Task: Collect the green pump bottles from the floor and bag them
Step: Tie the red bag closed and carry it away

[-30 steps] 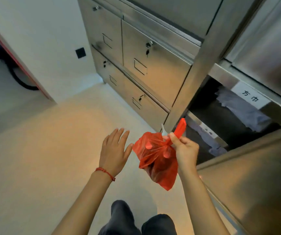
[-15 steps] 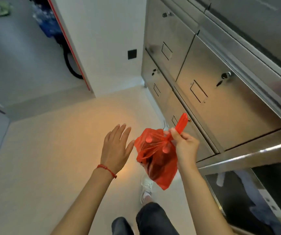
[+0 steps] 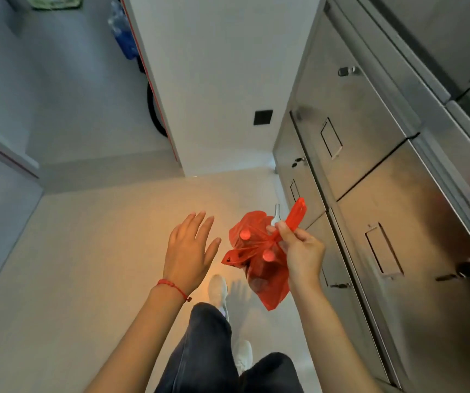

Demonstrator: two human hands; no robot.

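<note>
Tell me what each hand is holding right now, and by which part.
The right hand pinches the red plastic bag by its gathered handles at the top; the bag hangs below. The left hand is open and holds nothing.

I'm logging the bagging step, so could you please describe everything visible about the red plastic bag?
The thin, translucent red plastic bag hangs in mid-air above the pale floor, crumpled and bulging. The right hand pinches its gathered neck; one flat handle strip sticks up above the fingers. Rounded tops press against the film from inside, and a pale pump nozzle pokes out. The open left hand is beside it, not touching.
</note>
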